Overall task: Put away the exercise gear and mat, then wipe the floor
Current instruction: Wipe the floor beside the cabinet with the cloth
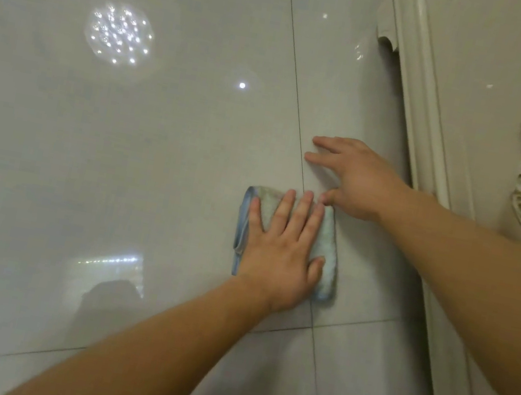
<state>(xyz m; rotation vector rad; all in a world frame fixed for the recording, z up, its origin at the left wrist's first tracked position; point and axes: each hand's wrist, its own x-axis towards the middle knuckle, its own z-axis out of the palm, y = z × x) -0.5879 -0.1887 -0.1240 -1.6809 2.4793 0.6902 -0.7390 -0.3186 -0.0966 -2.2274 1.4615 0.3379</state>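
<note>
- The floor (117, 172) fills most of the view: glossy pale tiles with thin dark grout lines, one running from the top centre down toward the bottom right, others crossing it low in the picture. Ceiling lights mirror in the gloss as a round cluster of bright dots at upper left and a few single dots around it.
- A cream piece of furniture (499, 100) with carved mouldings and a scroll ornament stands along the right edge, its base meeting the tiles.
- The left hand (280, 253) lies flat, palm down, on a folded cloth, fingers stretched out and slightly spread, thumb out to the right; it presses rather than grips.
- The right hand (356, 179) rests on the bare tile just beyond and to the right of the cloth, near the furniture base, fingers extended and open, holding nothing. Its thumb tip seems to touch the cloth's far corner, though the overlap makes that hard to judge.
- The cloth (328, 247), pale blue-green with a blue edge showing on its left side, sits on the long grout line, mostly covered by the left hand.
</note>
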